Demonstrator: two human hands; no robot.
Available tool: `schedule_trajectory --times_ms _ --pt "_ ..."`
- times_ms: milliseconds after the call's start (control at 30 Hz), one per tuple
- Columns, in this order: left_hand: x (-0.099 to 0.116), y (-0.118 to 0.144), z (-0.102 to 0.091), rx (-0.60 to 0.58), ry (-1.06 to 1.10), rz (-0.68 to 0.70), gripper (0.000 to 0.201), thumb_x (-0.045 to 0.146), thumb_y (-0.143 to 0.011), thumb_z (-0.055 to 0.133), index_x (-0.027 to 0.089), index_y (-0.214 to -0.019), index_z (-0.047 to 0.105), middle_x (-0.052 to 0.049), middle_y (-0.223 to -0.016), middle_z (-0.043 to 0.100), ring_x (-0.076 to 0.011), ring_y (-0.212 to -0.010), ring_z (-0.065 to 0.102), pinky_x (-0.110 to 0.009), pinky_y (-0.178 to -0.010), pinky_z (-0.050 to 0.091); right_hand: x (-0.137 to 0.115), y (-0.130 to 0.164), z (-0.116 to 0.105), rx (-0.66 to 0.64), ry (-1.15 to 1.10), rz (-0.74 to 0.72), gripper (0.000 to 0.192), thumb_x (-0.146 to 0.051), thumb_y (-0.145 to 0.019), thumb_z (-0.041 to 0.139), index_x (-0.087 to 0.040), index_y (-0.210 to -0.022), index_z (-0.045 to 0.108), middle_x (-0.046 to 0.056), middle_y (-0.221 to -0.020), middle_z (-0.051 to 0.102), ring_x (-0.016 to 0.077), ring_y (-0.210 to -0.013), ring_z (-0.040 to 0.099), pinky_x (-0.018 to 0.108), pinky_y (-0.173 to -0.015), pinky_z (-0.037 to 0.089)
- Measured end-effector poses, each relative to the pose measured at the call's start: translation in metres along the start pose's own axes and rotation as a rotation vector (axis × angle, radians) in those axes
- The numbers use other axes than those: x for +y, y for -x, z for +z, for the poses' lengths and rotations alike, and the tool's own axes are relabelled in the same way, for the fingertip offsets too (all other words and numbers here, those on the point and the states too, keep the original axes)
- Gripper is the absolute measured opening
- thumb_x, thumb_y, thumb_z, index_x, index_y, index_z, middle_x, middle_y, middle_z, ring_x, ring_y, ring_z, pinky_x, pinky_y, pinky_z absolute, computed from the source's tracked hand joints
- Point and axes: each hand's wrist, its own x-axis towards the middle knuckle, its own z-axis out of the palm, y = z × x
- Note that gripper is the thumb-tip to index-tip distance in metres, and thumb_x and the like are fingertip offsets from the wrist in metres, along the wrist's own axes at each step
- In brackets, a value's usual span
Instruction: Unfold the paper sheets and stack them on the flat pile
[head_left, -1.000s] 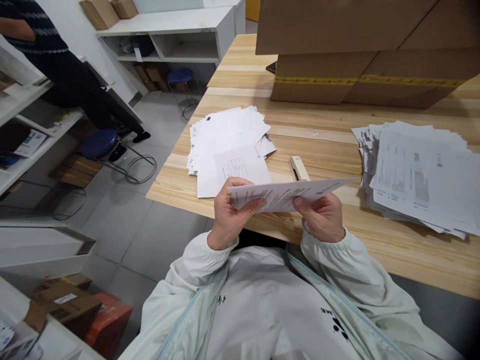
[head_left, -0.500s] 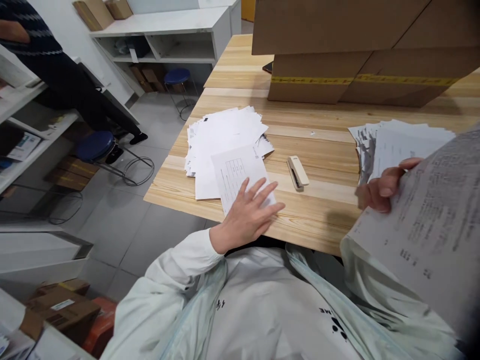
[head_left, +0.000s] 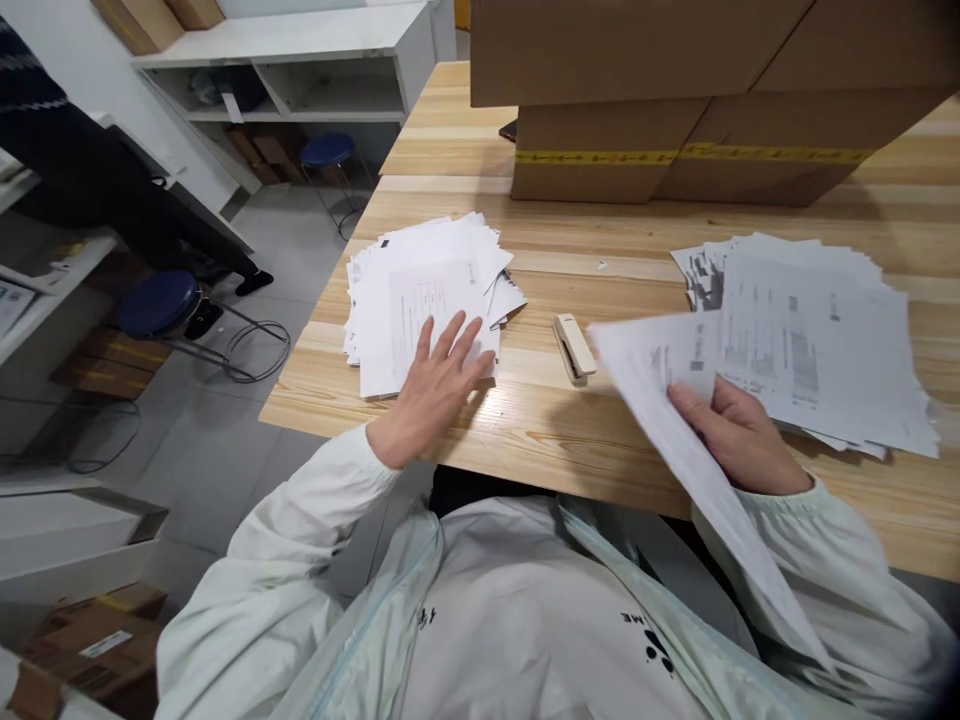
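Note:
My left hand (head_left: 439,390) lies with fingers spread on the near edge of a pile of printed papers (head_left: 427,260), at the table's left side. Its top sheet carries a small printed grid. My right hand (head_left: 731,430) grips a printed sheet of paper (head_left: 675,440) between thumb and fingers; the sheet is tilted and hangs down past the table edge. Whether it is one sheet or more, I cannot tell. Behind that hand is a second pile of papers (head_left: 825,330). A cream stapler (head_left: 574,348) rests between the two piles, touched by neither hand.
Large cardboard boxes (head_left: 592,150) are stacked at the back of the wooden table (head_left: 480,440). On the left are blue stools (head_left: 159,303), a white shelf unit (head_left: 322,45) and a standing person (head_left: 112,180). A cardboard box (head_left: 105,645) sits low at the left.
The sheet under my left hand has moved up and left onto the pile. My right hand has turned and lowered its paper towards the middle, uncovering the right pile.

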Motion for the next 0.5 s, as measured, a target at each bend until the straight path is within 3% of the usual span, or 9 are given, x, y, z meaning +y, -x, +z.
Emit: schedule_trajectory --times_ms 100,133,167,233,300,433,500 --pt "0.049 0.009 -0.003 0.064 0.386 -0.112 0.024 0.017 -0.092 0.053 0.020 -0.115 0.060 -0.013 -0.117 0.069 -0.0276 -0.114 0.064 -0.049 -0.099 0.051 0.007 0.016 -0.022 -0.307 0.056 0.225 0.045 -0.065 -0.080 0.066 -0.021 -0.086 0.071 0.005 -0.079 0.073 0.0200 -0.066 0.066 0.030 -0.054 0.053" --pt "0.066 0.013 -0.001 0.046 0.562 -0.209 0.018 0.023 -0.093 0.053 0.019 -0.109 0.060 -0.010 -0.101 0.071 -0.0227 -0.095 0.068 -0.041 -0.086 0.055 0.010 0.022 -0.026 -0.363 0.058 0.266 0.046 -0.066 -0.081 0.065 -0.021 -0.088 0.071 0.005 -0.081 0.074 0.0206 -0.067 0.066 0.031 -0.055 0.054" --pt "0.081 0.017 0.002 -0.042 0.768 -0.327 0.015 0.029 -0.095 0.053 0.019 -0.105 0.058 -0.008 -0.093 0.071 -0.0185 -0.082 0.067 -0.035 -0.076 0.056 0.013 0.028 -0.028 -0.374 0.064 0.285 0.048 -0.067 -0.082 0.063 -0.020 -0.091 0.071 0.006 -0.083 0.074 0.0213 -0.069 0.067 0.032 -0.057 0.055" --pt "0.103 0.020 0.012 -0.197 1.183 -0.518 0.022 0.040 -0.096 0.053 0.019 -0.105 0.054 -0.007 -0.094 0.069 -0.0143 -0.075 0.065 -0.029 -0.066 0.056 0.018 0.037 -0.027 -0.313 0.112 0.276 0.051 -0.069 -0.083 0.060 -0.020 -0.094 0.070 0.006 -0.087 0.075 0.0230 -0.074 0.068 0.035 -0.061 0.057" --pt "0.115 0.018 0.023 -0.313 1.496 -0.616 0.038 0.048 -0.094 0.056 0.021 -0.120 0.050 -0.011 -0.110 0.067 -0.0149 -0.085 0.066 -0.030 -0.070 0.058 0.023 0.041 -0.024 -0.213 0.192 0.241 0.053 -0.070 -0.084 0.056 -0.020 -0.093 0.069 0.007 -0.088 0.075 0.0244 -0.076 0.068 0.037 -0.064 0.057" --pt "0.124 0.008 0.036 -0.414 1.730 -0.645 0.073 0.050 -0.088 0.066 0.032 -0.151 0.034 -0.017 -0.138 0.053 -0.0195 -0.103 0.067 -0.036 -0.083 0.059 0.031 0.038 -0.021 -0.058 0.302 0.172 0.054 -0.072 -0.086 0.050 -0.020 -0.092 0.067 0.009 -0.091 0.075 0.0287 -0.081 0.069 0.044 -0.071 0.057" --pt "0.127 0.005 0.040 -0.375 1.789 -0.646 0.079 0.048 -0.087 0.068 0.037 -0.155 0.028 -0.016 -0.147 0.047 -0.0198 -0.105 0.066 -0.038 -0.087 0.057 0.035 0.034 -0.021 -0.016 0.362 0.137 0.051 -0.068 -0.087 0.048 -0.021 -0.097 0.065 0.009 -0.093 0.075 0.0307 -0.083 0.070 0.047 -0.074 0.056"
